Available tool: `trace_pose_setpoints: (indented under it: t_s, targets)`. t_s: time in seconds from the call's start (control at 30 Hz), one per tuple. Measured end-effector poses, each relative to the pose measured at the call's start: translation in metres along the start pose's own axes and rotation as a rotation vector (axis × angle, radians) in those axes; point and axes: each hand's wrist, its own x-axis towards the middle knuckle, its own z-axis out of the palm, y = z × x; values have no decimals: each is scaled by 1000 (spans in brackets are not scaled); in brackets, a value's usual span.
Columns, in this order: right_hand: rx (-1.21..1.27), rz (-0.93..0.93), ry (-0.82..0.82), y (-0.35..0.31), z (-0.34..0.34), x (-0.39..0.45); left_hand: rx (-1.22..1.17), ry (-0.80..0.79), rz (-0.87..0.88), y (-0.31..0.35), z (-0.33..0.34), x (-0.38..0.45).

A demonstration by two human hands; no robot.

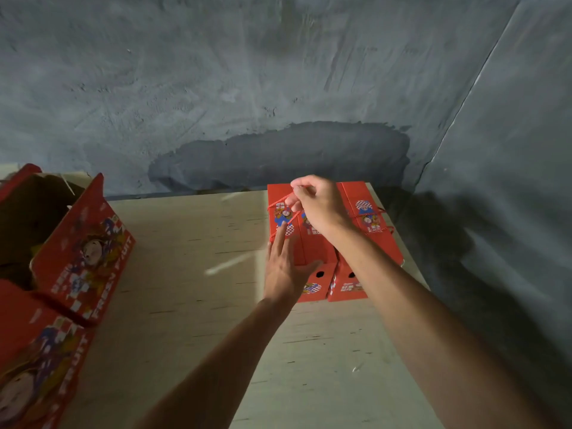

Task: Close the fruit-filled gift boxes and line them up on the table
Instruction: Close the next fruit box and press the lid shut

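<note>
**Cord handle being held over closed box**

Two closed red cardboard gift boxes are sitting side by side at the plywood table's far right corner. The right hand is pinching the left box's twisted red cord handle above its lid. The left hand, fingers straight, is lying flat against that box's left side.

Red printed cardboard boxes with cord handles sit on matt plywood table against rough plaster wall.
</note>
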Motion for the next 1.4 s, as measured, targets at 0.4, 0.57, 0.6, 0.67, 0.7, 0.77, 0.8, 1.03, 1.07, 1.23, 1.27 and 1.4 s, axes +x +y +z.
trace_pose_setpoints:
  t_s: [0.4,0.57,0.6,0.67,0.7,0.77,0.8,1.03,1.07,1.23,1.27,1.4]
  targets:
    - [-710,-133,-42,-15,-6,-39,-22,119,109,21,-45,-12]
    - [-750,-87,-226,-39,19,-101,-3,163,123,34,-99,-57]
    - [-716,-93,-235,-45,25,-115,0,175,115,34,-112,-69]
    - [-654,-111,-248,-58,39,-144,11,201,100,32,-140,-96]
    - [-626,-119,-260,-64,47,-159,22,217,93,29,-155,-110]
    - [-595,-131,-293,-76,66,-189,57,255,97,21,-186,-141]
    - [-591,-142,-311,-83,76,-203,82,277,100,17,-202,-157]
    - [-522,-289,-440,-137,159,-292,365,380,-77,-28,-321,-255]
    - [-518,-307,-459,-143,171,-301,397,396,-104,-33,-335,-263]
    - [-540,-379,-539,-170,230,-336,430,444,-177,-46,-387,-293]
    - [-536,-401,-559,-175,244,-342,435,443,-183,-49,-396,-298]
    - [-573,-488,-609,-187,289,-356,469,383,-242,-60,-418,-306]
